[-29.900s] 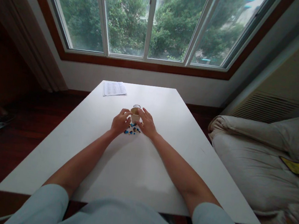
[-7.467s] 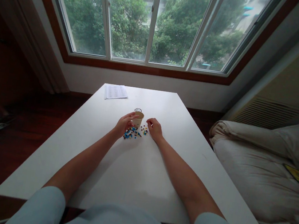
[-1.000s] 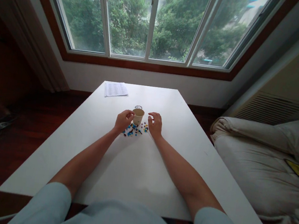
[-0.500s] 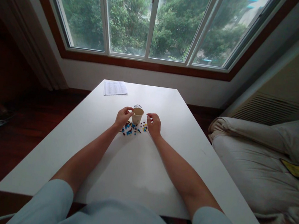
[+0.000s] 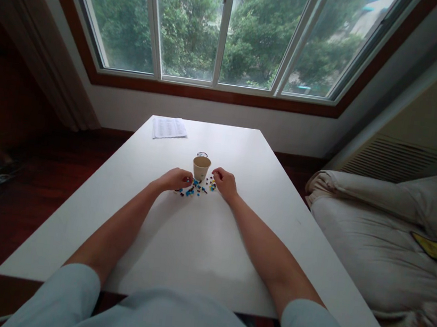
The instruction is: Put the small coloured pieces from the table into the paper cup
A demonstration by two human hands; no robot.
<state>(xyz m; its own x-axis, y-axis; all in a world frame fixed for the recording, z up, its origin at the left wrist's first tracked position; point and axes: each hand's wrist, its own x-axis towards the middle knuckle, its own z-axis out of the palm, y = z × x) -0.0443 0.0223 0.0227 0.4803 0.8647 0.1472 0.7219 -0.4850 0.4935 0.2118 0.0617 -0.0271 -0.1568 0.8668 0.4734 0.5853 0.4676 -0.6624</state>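
Note:
A beige paper cup (image 5: 200,172) stands upright near the middle of the white table. Small blue, dark, yellow and red pieces (image 5: 199,188), too tiny to name, lie scattered just in front of it. My left hand (image 5: 175,180) rests low at the left side of these pieces, its fingers bent together; whatever is between them cannot be made out. To the right of the cup, my right hand (image 5: 225,182) has thumb and fingers drawn together, near the cup but apart from it. What its fingertips hold, if anything, is too small to see.
Printed sheets of paper (image 5: 169,128) lie at the table's far left corner. A thin dark loop (image 5: 202,154) sits behind the cup. Right of the white table (image 5: 206,258) is a pale covered sofa (image 5: 352,245); a window (image 5: 192,26) fills the far wall.
My left hand has come down from the cup's rim to the loose pieces at its left. My right hand stays beside the cup, its fingers a little more closed.

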